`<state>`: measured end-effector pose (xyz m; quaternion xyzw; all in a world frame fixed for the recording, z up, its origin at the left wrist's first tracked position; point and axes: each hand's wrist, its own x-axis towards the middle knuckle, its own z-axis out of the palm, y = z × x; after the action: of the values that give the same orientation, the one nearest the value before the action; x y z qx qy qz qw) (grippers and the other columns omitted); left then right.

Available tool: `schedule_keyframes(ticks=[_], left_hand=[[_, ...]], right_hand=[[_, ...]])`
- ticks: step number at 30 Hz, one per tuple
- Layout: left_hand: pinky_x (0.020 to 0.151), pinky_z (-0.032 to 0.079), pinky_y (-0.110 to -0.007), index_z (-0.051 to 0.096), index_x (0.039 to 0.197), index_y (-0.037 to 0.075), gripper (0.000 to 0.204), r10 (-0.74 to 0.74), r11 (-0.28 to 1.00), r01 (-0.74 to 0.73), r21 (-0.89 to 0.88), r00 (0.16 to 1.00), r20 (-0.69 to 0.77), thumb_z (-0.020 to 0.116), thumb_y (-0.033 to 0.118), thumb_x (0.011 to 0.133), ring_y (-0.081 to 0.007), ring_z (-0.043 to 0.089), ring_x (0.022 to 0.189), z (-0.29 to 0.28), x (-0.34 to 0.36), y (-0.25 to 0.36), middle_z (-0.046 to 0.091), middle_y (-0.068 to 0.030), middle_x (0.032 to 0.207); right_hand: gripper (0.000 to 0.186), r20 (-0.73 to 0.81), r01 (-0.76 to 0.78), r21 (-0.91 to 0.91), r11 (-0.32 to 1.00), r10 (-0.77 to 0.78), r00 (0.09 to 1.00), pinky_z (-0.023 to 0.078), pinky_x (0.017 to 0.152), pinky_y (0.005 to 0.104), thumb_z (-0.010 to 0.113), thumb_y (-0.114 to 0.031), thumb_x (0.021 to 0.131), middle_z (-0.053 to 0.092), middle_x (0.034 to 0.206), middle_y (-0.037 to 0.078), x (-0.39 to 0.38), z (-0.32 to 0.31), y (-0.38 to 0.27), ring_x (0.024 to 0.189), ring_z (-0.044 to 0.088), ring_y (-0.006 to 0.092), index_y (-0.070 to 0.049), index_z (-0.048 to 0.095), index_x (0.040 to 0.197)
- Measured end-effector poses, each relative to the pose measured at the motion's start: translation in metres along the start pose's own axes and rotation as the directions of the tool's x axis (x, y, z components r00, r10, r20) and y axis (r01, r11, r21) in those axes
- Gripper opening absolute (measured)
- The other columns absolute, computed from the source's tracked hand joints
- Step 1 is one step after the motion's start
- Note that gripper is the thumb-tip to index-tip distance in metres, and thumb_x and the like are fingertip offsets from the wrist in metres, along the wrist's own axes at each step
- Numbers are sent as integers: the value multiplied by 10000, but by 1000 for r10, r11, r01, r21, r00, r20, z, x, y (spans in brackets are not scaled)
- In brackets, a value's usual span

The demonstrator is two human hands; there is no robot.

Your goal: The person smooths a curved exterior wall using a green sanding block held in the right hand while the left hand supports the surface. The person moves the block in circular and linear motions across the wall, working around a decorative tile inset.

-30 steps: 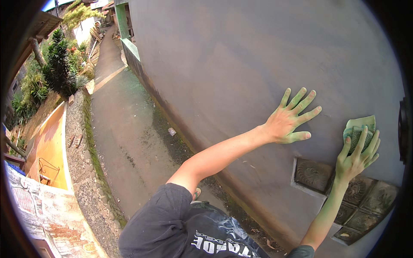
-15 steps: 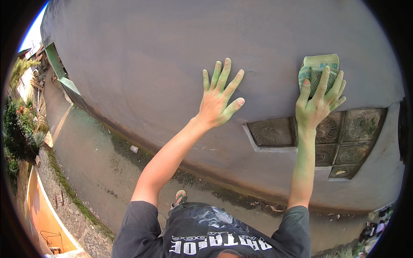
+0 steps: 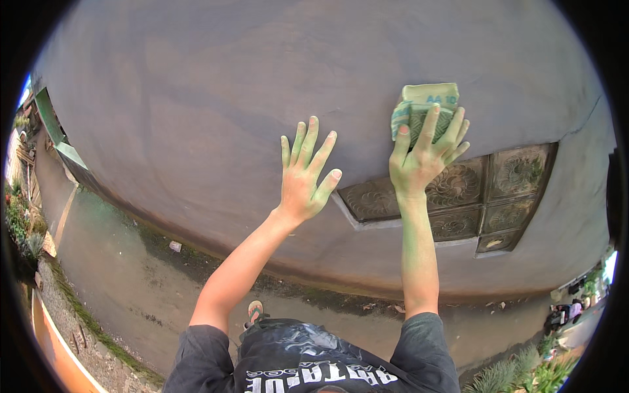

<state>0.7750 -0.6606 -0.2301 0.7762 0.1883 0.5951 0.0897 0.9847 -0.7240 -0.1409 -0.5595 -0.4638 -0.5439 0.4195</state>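
My left hand (image 3: 301,188) lies against the grey plastered wall (image 3: 216,92) with its fingers spread and nothing in it. To its right, my right hand (image 3: 417,165) holds a folded piece of green sandpaper (image 3: 419,93) flat on the wall. The thumb and fingers press over the sandpaper's lower part, where a darker patterned patch shows between them. Pale green dust coats both hands and the right forearm. What lies inside the fold, if anything, is hidden.
Patterned glass-like blocks (image 3: 517,171) sit in a wall recess below and right of my right hand. A paved path (image 3: 151,268) runs along the wall's foot. A green-framed opening (image 3: 69,154) is at the far left, plants (image 3: 501,376) at the lower right.
The whole view has shifted, so wall and hands appear further left. Against the wall blocks, my right hand and the sandpaper have slid a little left; my left hand sits slightly lower.
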Motion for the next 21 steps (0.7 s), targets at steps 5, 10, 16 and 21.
schedule_keyframes(ticks=[5, 10, 16, 21], left_hand=[[1203, 358, -536, 510, 1549, 4, 635, 33, 993, -61, -100, 965, -258, 714, 126, 960, -396, 450, 1469, 19, -12, 25, 460, -245, 1603], [935, 565, -392, 681, 1359, 13, 438, -238, 953, 153, -262, 914, -330, 718, -42, 926, -282, 655, 1153, 29, -1, 34, 600, -158, 1309], [875, 601, -339, 724, 1276, 16, 359, -418, 859, 269, -435, 861, -292, 689, -88, 934, -202, 668, 1081, 35, 7, 42, 592, -109, 1217], [943, 609, -347, 645, 1356, -15, 423, -455, 814, 232, -532, 825, -335, 687, -75, 939, -224, 663, 1105, 43, 4, 59, 537, -137, 1307]], right_hand=[[586, 255, 302, 167, 939, -337, 906, -43, 1311, 589, 648, -385, 973, 369, 1710, 103, -83, -2, -44, 1618, 257, 301, -380, 548, 1551], [636, 100, 234, 302, 924, -275, 956, 249, 1296, 535, 864, -268, 839, 517, 1562, 138, -76, 0, -8, 1464, 498, 306, -296, 638, 1433], [496, -37, 288, 215, 933, -287, 957, 212, 1311, 538, 884, -301, 817, 600, 1432, 0, -64, 0, -14, 1366, 525, 253, -332, 747, 1292], [444, -21, 256, 291, 922, -261, 965, 358, 1216, 483, 865, -284, 832, 607, 1482, 12, -65, -4, -24, 1352, 550, 252, -322, 741, 1256]])
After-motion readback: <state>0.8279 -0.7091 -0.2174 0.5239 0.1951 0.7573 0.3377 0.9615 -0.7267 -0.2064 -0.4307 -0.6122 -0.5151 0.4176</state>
